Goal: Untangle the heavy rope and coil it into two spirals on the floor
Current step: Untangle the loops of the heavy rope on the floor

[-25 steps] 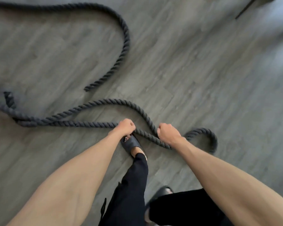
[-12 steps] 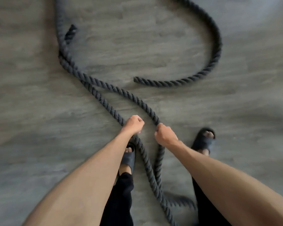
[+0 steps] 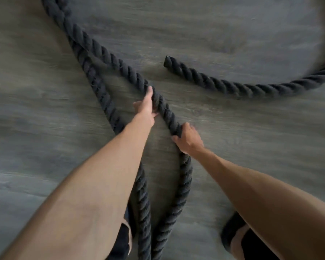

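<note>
Both hands, left [image 3: 146, 107] and right [image 3: 188, 138], arms outstretched, on the rope [image 3: 109, 57].

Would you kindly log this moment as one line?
left hand: gripping rope | right hand: gripping rope | free end: on floor, uncoiled

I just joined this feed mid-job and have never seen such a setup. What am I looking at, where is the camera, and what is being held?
There is no machine, only a person's two bare arms. The single camera sits on the person's head and looks down, so the arms reach in from the bottom edge. On the grey wood-grain floor lies a thick dark twisted rope, not yet coiled. The left hand and the right hand both grip the same strand, the left farther up it. One free rope end lies beyond the hands. A dark slipper shows at lower right.
</note>
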